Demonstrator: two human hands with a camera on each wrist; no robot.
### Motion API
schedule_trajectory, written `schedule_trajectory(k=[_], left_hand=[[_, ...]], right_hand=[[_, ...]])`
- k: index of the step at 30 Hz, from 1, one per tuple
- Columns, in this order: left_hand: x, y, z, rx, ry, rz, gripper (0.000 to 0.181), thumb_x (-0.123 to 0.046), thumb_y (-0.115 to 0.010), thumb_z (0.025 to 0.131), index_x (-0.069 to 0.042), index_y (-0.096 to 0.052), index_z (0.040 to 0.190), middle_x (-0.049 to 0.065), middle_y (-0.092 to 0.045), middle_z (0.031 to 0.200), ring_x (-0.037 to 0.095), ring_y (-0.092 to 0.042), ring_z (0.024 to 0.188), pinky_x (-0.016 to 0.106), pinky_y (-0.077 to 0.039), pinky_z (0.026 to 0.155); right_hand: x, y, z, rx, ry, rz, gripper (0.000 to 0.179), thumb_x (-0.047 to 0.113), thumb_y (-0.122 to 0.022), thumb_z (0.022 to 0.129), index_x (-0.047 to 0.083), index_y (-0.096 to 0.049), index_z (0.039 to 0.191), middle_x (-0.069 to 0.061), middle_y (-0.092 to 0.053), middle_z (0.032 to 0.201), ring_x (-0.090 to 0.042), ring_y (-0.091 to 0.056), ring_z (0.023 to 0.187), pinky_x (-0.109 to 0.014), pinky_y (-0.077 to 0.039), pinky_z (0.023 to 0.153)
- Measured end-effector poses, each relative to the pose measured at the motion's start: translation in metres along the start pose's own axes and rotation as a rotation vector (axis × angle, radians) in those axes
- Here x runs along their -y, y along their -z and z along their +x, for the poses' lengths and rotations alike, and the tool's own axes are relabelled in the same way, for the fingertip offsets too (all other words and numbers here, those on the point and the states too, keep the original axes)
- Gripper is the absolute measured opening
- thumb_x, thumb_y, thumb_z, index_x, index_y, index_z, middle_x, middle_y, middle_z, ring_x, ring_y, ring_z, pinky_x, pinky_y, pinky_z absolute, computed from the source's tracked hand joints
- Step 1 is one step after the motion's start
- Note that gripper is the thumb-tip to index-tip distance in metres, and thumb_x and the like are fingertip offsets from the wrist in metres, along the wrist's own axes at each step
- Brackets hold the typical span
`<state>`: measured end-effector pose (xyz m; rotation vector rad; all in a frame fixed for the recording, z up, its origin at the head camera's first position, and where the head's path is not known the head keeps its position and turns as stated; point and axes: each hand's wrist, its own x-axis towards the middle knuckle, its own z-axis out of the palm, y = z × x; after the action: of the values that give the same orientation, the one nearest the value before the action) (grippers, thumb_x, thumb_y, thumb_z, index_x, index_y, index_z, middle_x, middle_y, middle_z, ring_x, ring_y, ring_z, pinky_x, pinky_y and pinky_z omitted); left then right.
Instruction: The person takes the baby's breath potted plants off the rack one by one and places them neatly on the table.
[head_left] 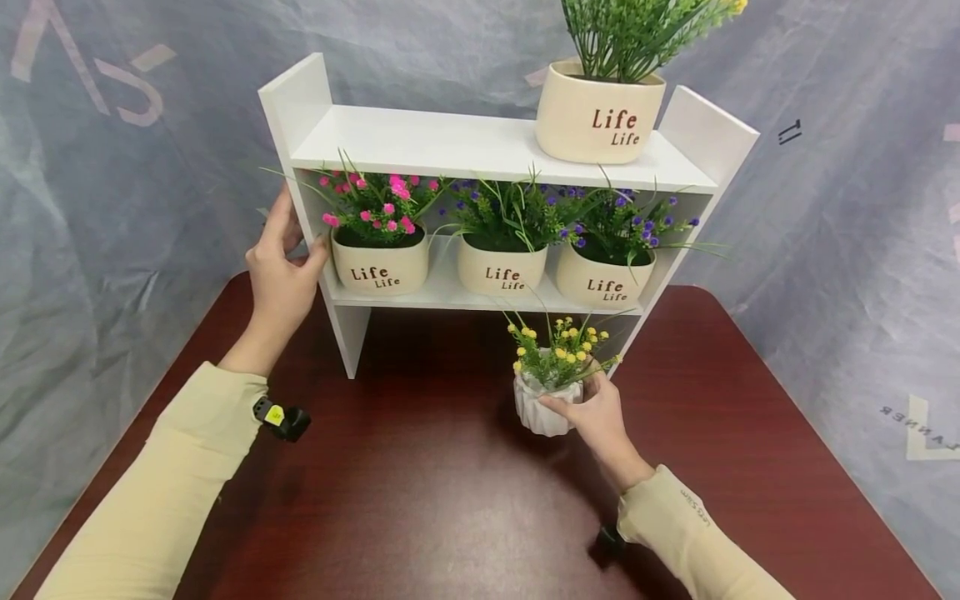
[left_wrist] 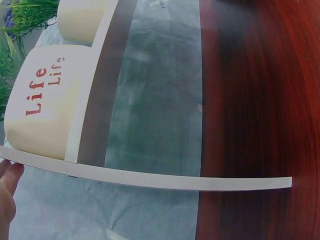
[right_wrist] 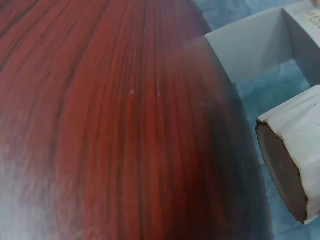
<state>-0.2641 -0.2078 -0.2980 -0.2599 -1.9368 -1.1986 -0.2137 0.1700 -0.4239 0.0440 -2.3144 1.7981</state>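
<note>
- White fluted pot of yellow flowers [head_left: 547, 412], held just above the tabletop in front of the shelf's right half; its brown underside shows in the right wrist view.
- The right hand [head_left: 596, 412] is partly closed, thumb and fingers pinching that pot's rim; small lettering on its cream sleeve [head_left: 675, 521] is hard to read.
- The left hand [head_left: 281, 271], fingers mostly straight and loosely spread, touches the outer left side of a white two-tier shelf [head_left: 435, 137].
- Three cream oval planters [head_left: 501, 268] on the lower tier, one pink-flowered and two purple-flowered, each read "Life Life" in brown.
- A matching larger planter [head_left: 600, 117] up top reads "Life Life".
- Underneath lies a dark red wood-grain table [head_left: 420, 492]; behind hangs a grey-blue cloth [head_left: 450, 50] with partial letters.
</note>
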Motion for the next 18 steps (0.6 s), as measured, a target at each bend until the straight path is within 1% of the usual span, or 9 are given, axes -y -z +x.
schedule_trajectory(k=[3,4,5,6,9,10,12,16,18], left_hand=[[0.001,0.0,0.0,0.0,0.005,0.0,0.067,0.001,-0.057,0.09,-0.023,-0.039,0.15,0.01,-0.062,0.133,0.028,-0.063,0.116,0.001,-0.047,0.071],[0.001,0.0,0.0,0.002,0.007,-0.001,0.067,0.001,-0.057,0.09,-0.024,-0.039,0.15,0.01,-0.062,0.132,0.028,-0.063,0.116,0.001,-0.047,0.07],[0.0,0.001,0.0,0.003,0.007,-0.001,0.067,0.001,-0.057,0.09,-0.024,-0.039,0.15,0.01,-0.062,0.133,0.027,-0.063,0.116,0.001,-0.047,0.07],[0.0,0.001,0.0,0.005,0.007,-0.002,0.067,0.001,-0.057,0.09,-0.024,-0.039,0.15,0.01,-0.062,0.133,0.027,-0.063,0.116,0.001,-0.047,0.07],[0.0,0.001,0.0,0.005,0.003,-0.005,0.067,0.0,-0.057,0.09,-0.023,-0.039,0.15,0.01,-0.062,0.133,0.026,-0.063,0.117,0.0,-0.047,0.07],[-0.001,0.001,0.0,0.006,0.003,-0.006,0.066,0.0,-0.058,0.09,-0.023,-0.039,0.15,0.011,-0.062,0.133,0.026,-0.063,0.117,0.0,-0.047,0.069],[-0.001,0.001,0.0,0.004,0.001,-0.006,0.066,0.001,-0.058,0.09,-0.022,-0.04,0.149,0.011,-0.062,0.133,0.025,-0.063,0.116,0.0,-0.047,0.069],[0.0,0.0,0.0,0.001,0.004,-0.008,0.066,0.0,-0.057,0.09,-0.023,-0.04,0.149,0.012,-0.063,0.131,0.021,-0.065,0.115,0.001,-0.048,0.07],[0.0,0.0,0.0,-0.001,0.013,-0.006,0.066,-0.001,-0.057,0.09,-0.025,-0.04,0.149,0.012,-0.064,0.13,0.017,-0.065,0.113,0.002,-0.049,0.071]], right_hand=[[-0.004,0.004,0.001,-0.012,-0.014,-0.021,0.058,0.0,-0.086,0.066,0.0,-0.058,0.117,0.002,-0.065,0.103,0.002,-0.055,0.084,-0.011,-0.048,0.072],[-0.005,0.005,0.002,-0.017,-0.019,-0.039,0.056,0.001,-0.086,0.066,0.0,-0.058,0.115,0.002,-0.065,0.099,0.0,-0.053,0.08,-0.012,-0.046,0.068],[-0.006,0.007,0.002,-0.019,-0.025,-0.042,0.055,0.002,-0.086,0.066,0.0,-0.059,0.115,0.002,-0.065,0.099,-0.001,-0.053,0.079,-0.012,-0.046,0.067],[-0.007,0.008,0.003,-0.017,-0.034,-0.035,0.056,0.002,-0.086,0.067,0.001,-0.059,0.116,0.001,-0.065,0.104,0.0,-0.054,0.083,-0.012,-0.047,0.071],[-0.009,0.011,0.003,-0.007,-0.059,-0.041,0.058,0.003,-0.086,0.068,0.002,-0.058,0.119,-0.007,-0.065,0.112,0.0,-0.055,0.088,-0.011,-0.047,0.074],[-0.01,0.012,0.004,-0.002,-0.067,-0.039,0.06,0.003,-0.086,0.069,0.003,-0.057,0.121,-0.009,-0.064,0.117,0.001,-0.055,0.092,-0.01,-0.047,0.077],[-0.011,0.014,0.004,0.011,-0.087,-0.022,0.065,0.002,-0.085,0.069,0.004,-0.054,0.127,-0.009,-0.06,0.129,0.003,-0.054,0.105,-0.008,-0.045,0.088],[-0.014,0.018,0.003,0.018,-0.096,-0.023,0.069,0.001,-0.084,0.07,0.004,-0.052,0.13,-0.009,-0.058,0.133,0.004,-0.053,0.109,-0.007,-0.043,0.09],[-0.015,0.02,0.002,0.019,-0.095,-0.025,0.068,0.001,-0.084,0.07,0.004,-0.052,0.13,-0.01,-0.058,0.133,0.005,-0.053,0.108,-0.007,-0.043,0.09]])
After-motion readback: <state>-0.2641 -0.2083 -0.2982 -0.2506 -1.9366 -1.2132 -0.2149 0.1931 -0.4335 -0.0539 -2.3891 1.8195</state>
